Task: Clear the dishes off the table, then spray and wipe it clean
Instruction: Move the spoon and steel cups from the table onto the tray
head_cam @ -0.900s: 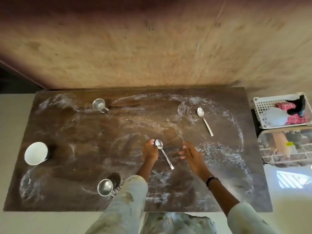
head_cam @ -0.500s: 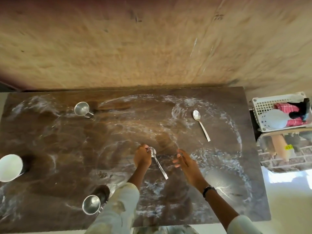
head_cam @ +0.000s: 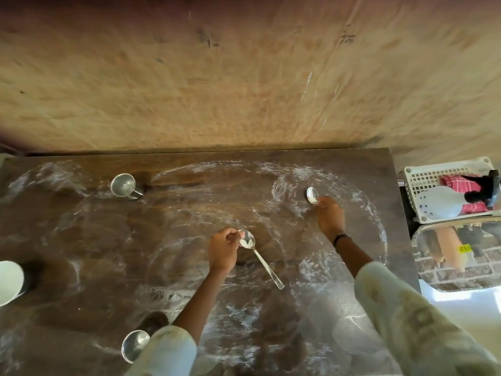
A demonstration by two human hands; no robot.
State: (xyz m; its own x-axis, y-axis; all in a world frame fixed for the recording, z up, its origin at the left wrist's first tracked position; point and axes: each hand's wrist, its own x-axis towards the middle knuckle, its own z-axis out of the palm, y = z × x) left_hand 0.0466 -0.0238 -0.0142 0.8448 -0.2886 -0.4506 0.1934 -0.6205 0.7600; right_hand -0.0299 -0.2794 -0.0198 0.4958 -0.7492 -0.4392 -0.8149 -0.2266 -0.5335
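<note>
Left hand (head_cam: 222, 251) pinches near spoon (head_cam: 259, 257) at bowl end, mid-tabletop; handle slants toward near edge. Right hand (head_cam: 329, 217) curled over far spoon (head_cam: 312, 195) toward far right corner, fingers on neck, bowl showing; handle hidden under hand. Steel cup (head_cam: 123, 185) near far edge, second steel cup (head_cam: 134, 348) at near edge by left sleeve. White cup (head_cam: 9, 282) at left edge. Tabletop (head_cam: 81, 240) dark, smeared with white streaks. White basket (head_cam: 423, 180) beyond right edge.
</note>
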